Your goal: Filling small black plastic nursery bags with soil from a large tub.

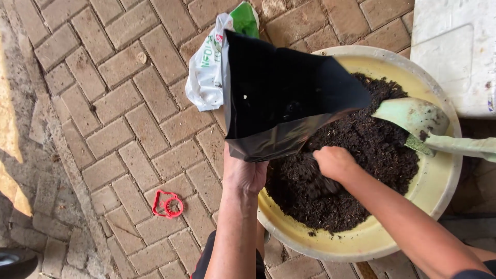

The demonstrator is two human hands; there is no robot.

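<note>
Black plastic grow bag point(279, 98) held open over yellow basin point(439, 186) of dark soil point(372, 155), left hand point(245, 173) gripping its lower edge — fingers closed on it, right hand point(335, 163) fisted in soil, pale green scoop point(413, 116) resting in basin, brick paving point(113, 103) beneath

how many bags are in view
2. A black bag held by the left hand over the soil basin, and a white and green bag on the paving behind it, partly hidden. More could lie behind them.
</note>
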